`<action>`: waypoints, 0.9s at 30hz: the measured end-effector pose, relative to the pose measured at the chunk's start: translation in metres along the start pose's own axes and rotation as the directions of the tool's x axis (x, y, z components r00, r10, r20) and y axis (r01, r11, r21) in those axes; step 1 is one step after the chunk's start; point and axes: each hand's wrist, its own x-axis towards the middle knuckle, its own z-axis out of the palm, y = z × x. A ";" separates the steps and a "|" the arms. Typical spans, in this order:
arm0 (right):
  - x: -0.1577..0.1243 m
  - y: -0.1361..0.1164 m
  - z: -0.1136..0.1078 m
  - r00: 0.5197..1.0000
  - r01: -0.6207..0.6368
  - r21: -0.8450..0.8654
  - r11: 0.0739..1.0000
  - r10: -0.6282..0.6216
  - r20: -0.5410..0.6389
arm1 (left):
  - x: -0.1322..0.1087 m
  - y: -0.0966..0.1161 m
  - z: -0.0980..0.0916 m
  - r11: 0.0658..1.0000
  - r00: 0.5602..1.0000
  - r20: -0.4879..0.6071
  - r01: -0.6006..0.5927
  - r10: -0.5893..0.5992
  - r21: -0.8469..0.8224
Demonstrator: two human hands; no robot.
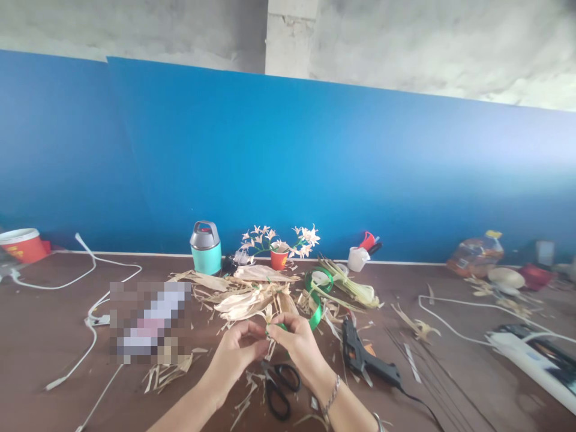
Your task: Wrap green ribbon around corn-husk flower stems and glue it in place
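Note:
My left hand [242, 347] and my right hand [299, 345] meet at the middle of the table, fingertips pinched together. Between them is a small pale corn husk flower [269, 313], its petals pointing up. A green ribbon [316, 317] trails from its roll [320, 278] down behind my right hand; whether the fingers hold its end is hidden. Dried corn husks [245, 300] lie piled just beyond the hands. Black-handled scissors [278, 399] rest below, between my wrists. A black glue gun [366, 357] lies to the right of my right hand.
At the back stand a turquoise food jar [206, 253], a red cup [279, 259] of husk flowers and a white cup [359, 259]. Green-white stalks [355, 285] lie beside the ribbon. Thin wires [438, 375] and a power strip [533, 363] are right; white cables [92, 342] run left.

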 end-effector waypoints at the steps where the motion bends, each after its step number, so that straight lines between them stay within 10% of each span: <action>1: 0.000 0.001 0.000 1.000 0.017 -0.037 0.999 -0.017 -0.012 | 0.000 -0.001 0.000 0.996 0.999 -0.027 -0.041 0.044 0.077; 13: -0.004 0.000 0.010 0.996 0.044 -0.186 0.982 -0.058 -0.069 | -0.005 -0.004 0.001 0.847 0.940 -0.114 -0.232 0.322 0.478; 27: -0.003 -0.003 0.001 0.992 -0.070 0.158 0.985 0.051 0.120 | -0.001 0.001 0.000 0.997 0.999 0.040 -0.020 0.023 -0.072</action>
